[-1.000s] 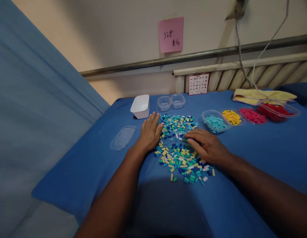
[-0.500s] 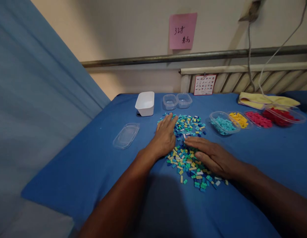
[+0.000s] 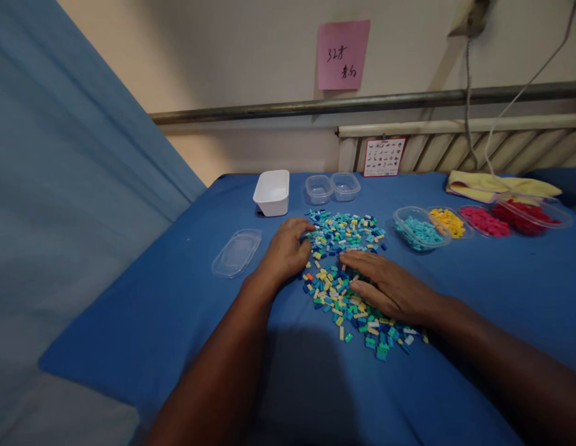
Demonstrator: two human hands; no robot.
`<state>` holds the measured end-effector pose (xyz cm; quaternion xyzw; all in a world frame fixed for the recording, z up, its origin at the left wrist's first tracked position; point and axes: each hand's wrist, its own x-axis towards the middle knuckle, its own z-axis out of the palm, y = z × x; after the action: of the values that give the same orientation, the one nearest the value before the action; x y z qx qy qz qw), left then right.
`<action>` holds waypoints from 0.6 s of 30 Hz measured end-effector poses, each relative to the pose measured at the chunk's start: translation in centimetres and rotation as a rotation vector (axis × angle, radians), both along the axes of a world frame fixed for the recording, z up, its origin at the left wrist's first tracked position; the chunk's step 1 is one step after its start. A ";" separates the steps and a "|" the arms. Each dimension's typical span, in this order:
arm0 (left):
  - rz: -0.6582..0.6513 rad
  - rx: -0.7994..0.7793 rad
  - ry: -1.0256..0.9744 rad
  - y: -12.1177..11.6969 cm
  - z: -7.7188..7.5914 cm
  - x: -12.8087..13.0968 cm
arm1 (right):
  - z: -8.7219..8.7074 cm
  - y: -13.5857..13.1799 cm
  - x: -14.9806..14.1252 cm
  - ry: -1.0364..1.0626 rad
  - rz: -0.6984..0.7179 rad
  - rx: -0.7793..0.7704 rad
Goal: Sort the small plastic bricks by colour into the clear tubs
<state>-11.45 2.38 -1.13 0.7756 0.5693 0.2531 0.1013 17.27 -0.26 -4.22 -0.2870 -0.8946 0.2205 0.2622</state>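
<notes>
A heap of small mixed bricks [image 3: 344, 248] in teal, blue, yellow and white lies spread on the blue table [image 3: 176, 310]. My left hand [image 3: 285, 251] rests at the heap's left edge, palm down, fingers lightly curled and holding nothing. My right hand [image 3: 388, 285] lies flat on the heap's right half, fingers stretched out toward the left, covering some bricks.
A white tub [image 3: 272, 192] and two small clear cups [image 3: 332, 187] stand behind the heap. A clear lid [image 3: 236, 253] lies to the left. Trays of teal [image 3: 418, 232], yellow [image 3: 448, 222], pink [image 3: 484, 222] and red [image 3: 529, 217] bricks line the right. A yellow cloth [image 3: 497, 184] lies behind them.
My left hand has slid leftward off the heap's top to its left edge. My right hand has shifted slightly left over the bricks. The heap has spread a little.
</notes>
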 end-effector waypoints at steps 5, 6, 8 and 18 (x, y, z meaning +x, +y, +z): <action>-0.195 -0.029 0.201 -0.7 1.0 0.2 | 0.0 0.1 -0.4 0.015 0.034 0.028; -0.224 -0.040 0.257 -0.9 1.1 0.3 | 0.1 0.0 -0.4 0.027 0.050 0.038; -0.261 -0.053 0.321 -1.1 1.3 0.5 | 0.3 -0.2 -0.3 0.065 0.077 0.043; -0.319 -0.193 0.170 -2.3 3.2 0.6 | -0.1 0.2 1.4 0.320 -0.300 -0.113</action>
<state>-10.85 0.11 2.02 0.8611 0.4675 0.1120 0.1656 18.62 -0.09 -4.30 -0.3922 -0.7752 0.2715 0.4141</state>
